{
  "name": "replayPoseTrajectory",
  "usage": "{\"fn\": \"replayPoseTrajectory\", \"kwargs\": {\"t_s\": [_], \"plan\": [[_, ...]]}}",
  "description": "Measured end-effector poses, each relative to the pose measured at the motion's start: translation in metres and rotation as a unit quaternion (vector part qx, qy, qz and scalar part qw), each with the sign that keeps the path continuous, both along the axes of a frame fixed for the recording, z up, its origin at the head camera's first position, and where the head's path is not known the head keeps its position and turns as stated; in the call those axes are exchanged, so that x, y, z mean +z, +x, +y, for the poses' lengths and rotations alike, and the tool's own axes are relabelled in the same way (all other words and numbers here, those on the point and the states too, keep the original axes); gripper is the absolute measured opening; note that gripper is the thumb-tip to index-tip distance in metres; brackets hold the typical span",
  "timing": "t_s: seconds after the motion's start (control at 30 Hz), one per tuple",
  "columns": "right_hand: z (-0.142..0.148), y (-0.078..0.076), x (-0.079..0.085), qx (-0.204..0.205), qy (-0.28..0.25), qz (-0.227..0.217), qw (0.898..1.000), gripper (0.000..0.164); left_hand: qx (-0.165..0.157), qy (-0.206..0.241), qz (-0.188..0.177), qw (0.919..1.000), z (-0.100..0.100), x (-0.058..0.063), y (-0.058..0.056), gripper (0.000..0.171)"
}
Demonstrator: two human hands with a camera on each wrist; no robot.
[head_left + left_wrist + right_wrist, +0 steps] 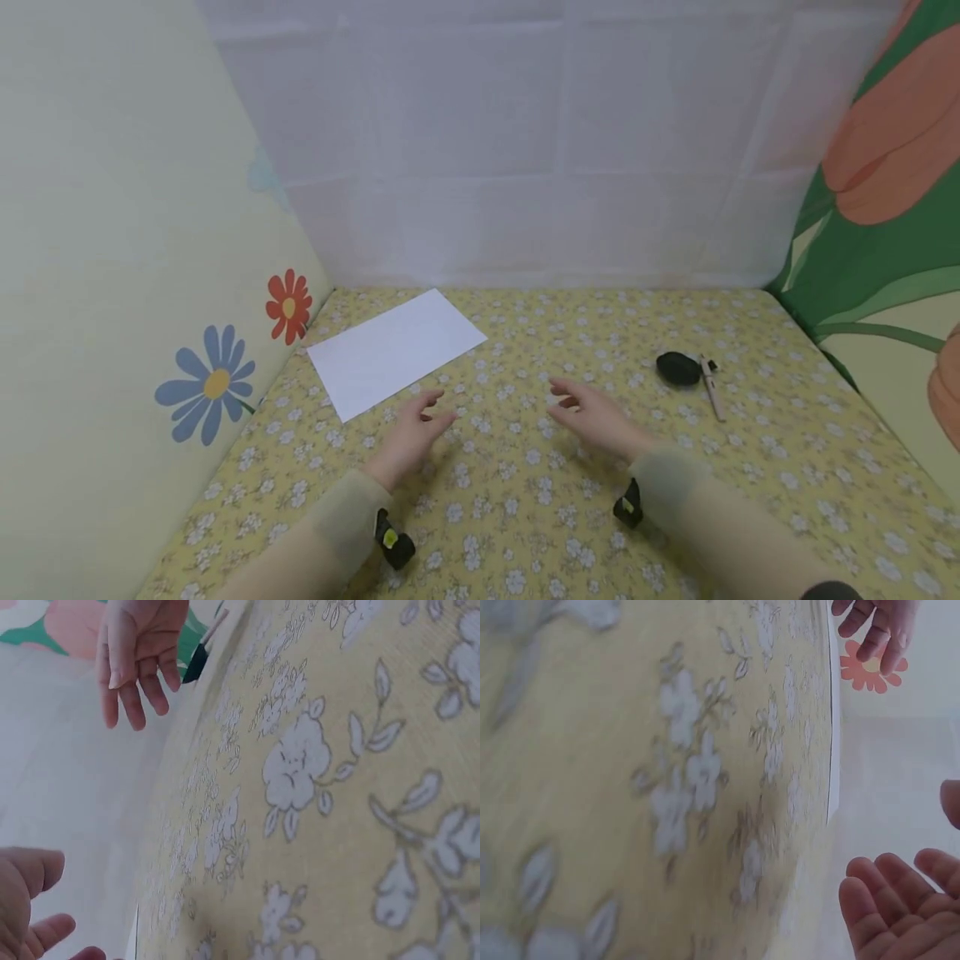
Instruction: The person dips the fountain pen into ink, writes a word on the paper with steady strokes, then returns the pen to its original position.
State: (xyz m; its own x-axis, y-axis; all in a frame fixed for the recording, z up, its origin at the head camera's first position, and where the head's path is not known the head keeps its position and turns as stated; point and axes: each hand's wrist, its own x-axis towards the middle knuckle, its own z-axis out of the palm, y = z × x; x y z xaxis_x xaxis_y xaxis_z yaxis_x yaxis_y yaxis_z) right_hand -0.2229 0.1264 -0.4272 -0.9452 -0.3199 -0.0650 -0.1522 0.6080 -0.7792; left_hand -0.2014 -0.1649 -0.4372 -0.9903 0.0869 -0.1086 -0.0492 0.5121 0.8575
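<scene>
My left hand (411,433) hovers over the flowered cloth, just below the near edge of a white sheet of paper (397,354). Its fingers are loosely bent and hold nothing. Across from it my right hand (596,418) is held in the air with relaxed fingers, also without anything in them. To the right of that hand lie a black oval object (678,368) and a slim pale pen-like object (712,388) with a small dark part near its top. In the left wrist view the right hand (144,660) appears with fingers spread a little.
A yellow cloth (510,500) with white flowers covers the table. Behind it hangs a creased white sheet (525,150). Painted panels stand on both sides, with a blue flower (213,385) on the left and large pink petals (900,125) on the right.
</scene>
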Motion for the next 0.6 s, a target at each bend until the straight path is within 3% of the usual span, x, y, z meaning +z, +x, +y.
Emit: {"fn": "replayPoseTrajectory", "kwargs": {"t_s": [0.23,0.43,0.6], "plan": [[-0.021,-0.019,-0.007,-0.014,-0.047,-0.054,0.997,0.073,0.071,0.039,-0.008,0.9966,-0.021,-0.002,-0.010,0.061],[-0.035,-0.029,-0.008,-0.030,-0.093,-0.088,0.991,0.070,0.137,0.049,-0.009,0.9893,-0.038,-0.002,-0.015,0.052],[-0.049,-0.036,-0.009,-0.030,-0.123,-0.102,0.987,0.063,0.190,0.016,0.007,0.9816,-0.052,-0.004,-0.021,0.054]]}}
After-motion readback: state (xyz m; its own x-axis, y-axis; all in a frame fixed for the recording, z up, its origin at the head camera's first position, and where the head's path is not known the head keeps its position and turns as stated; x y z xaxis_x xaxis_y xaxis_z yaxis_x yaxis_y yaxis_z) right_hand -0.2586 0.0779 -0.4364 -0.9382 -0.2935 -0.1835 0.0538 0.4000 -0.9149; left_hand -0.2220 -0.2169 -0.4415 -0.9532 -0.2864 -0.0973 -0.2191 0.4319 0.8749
